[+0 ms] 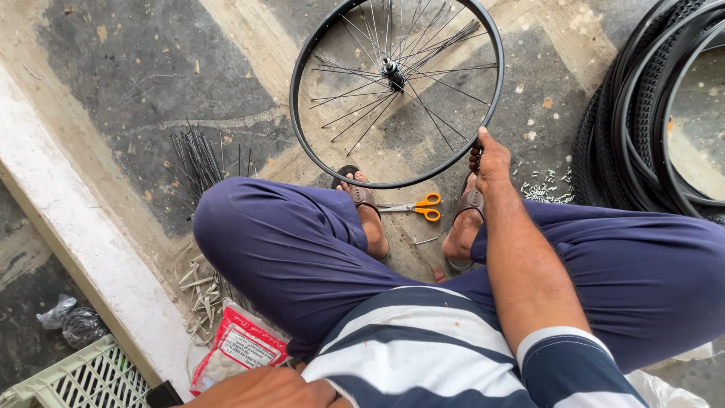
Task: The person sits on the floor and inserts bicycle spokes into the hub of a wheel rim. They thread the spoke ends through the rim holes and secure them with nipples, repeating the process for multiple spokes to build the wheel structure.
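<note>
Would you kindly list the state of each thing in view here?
Wheel rim: upright on the floor, partly spoked.
Right hand: gripping the rim's lower edge.
Left hand: resting near the body, holding nothing visible.
Scissors: closed, lying between the feet.
Loose spokes: piled on the floor.
Tyres: stacked at right.

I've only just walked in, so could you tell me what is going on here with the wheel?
A person sits on the concrete floor, right hand gripping the rim of a bicycle wheel propped by their sandalled feet. Several spokes hang loose from its hub. The left hand rests low by a red-and-white packet. Orange-handled scissors lie between the feet, loose spokes to the left and tyres to the right.
</note>
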`<action>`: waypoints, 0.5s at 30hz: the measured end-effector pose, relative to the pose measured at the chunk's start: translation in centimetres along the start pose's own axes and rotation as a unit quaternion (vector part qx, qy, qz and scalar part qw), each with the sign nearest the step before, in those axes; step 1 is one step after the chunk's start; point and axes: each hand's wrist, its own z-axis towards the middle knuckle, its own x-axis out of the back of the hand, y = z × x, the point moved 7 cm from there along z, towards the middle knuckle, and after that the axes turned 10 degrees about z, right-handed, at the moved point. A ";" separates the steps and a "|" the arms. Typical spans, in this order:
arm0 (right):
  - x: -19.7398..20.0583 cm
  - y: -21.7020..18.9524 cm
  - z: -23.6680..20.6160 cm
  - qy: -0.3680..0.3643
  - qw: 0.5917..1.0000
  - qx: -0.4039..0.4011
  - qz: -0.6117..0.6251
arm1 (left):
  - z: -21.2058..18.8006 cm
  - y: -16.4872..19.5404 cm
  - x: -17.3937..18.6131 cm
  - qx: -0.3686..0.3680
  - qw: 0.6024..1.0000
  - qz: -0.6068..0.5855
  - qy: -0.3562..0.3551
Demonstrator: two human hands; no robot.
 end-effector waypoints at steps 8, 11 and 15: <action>-0.5 -0.7 -1.0 0.007 1.000 0.003 -0.004 | 2.2 4.5 3.8 0.099 0.972 0.195 -0.086; -1.1 -1.4 -2.0 0.012 1.000 0.008 -0.005 | 3.8 5.3 11.1 0.124 0.942 0.307 0.045; -2.0 -2.4 -3.2 0.008 1.000 0.023 0.013 | 13.7 0.2 23.6 0.052 0.852 0.392 0.343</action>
